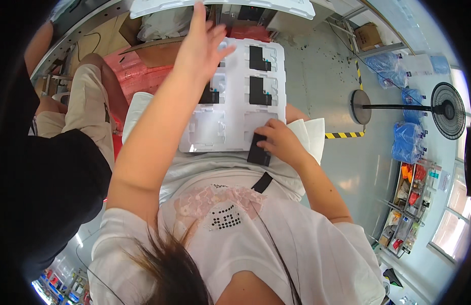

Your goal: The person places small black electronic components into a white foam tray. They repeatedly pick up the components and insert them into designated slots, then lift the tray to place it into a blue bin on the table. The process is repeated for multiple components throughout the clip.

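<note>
Across my lap lies a white moulded plastic tray (235, 119) with several recesses. My left hand (202, 48) is raised over its far left part, fingers spread, holding nothing. At the near right recess, my right hand (281, 141) grips a flat black rectangular piece (257, 154) by its upper end; the piece hangs over the tray's near edge. Similar black pieces, each with a small side tab, sit in the far right recess (256, 58), the middle right recess (257, 90) and the middle left one (210, 96), partly behind my left forearm. My left hand hides most of the far left recess.
Beyond the tray another white tray (220, 6) spans the top edge. At left sits another person in a black top (67, 188), close to my arm. Cardboard (154, 52) and red sheeting (136, 76) lie beyond. A standing fan (447, 110) and shelving (409, 203) are at right.
</note>
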`<state>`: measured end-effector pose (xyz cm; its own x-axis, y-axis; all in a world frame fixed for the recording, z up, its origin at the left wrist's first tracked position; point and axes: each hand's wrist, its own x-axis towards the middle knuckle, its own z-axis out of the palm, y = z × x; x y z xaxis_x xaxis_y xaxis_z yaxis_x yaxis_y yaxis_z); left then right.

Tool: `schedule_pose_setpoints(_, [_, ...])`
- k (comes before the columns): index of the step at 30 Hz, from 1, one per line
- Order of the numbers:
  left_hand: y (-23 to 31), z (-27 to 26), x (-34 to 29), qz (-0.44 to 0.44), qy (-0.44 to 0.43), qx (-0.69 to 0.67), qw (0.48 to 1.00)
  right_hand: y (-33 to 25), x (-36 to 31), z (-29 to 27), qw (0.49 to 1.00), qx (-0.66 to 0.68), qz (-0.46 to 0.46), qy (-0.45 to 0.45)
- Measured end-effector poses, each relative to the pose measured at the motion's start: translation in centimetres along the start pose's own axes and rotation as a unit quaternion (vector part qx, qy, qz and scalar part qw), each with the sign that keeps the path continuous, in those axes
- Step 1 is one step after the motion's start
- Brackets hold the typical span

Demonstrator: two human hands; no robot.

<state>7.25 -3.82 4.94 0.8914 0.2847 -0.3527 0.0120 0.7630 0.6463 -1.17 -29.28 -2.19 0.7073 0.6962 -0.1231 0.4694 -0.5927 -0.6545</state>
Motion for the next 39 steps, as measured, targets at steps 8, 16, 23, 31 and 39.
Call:
schedule_pose_setpoints(8, [-0.2,2.8,6.7,0.036,-0.066,-0.121,0.990,-1.3,-0.8,2.0,0.989,-0.083,-0.013,0.122])
schedule_pose_setpoints(16, [2.3,-2.1,3.3,0.076,-0.114,0.020,0.990,-1.8,-1.9,5.3,0.962,0.007,-0.085,0.259])
schedule_pose_setpoints(23, [9.3,-6.8,1.3,0.171,-0.140,0.017,0.975,-5.6,7.7,6.3,0.977,0.130,-0.068,0.155])
schedule_pose_setpoints(31, [15.6,-10.3,-6.1,0.356,0.123,0.308,0.874,-5.1,5.3,8.7,0.948,-0.189,-0.220,0.133])
schedule_pose_setpoints(39, [14.9,-17.5,-10.1,0.161,0.021,0.060,0.985,-2.8,4.0,6.3,0.960,-0.134,-0.188,0.161])
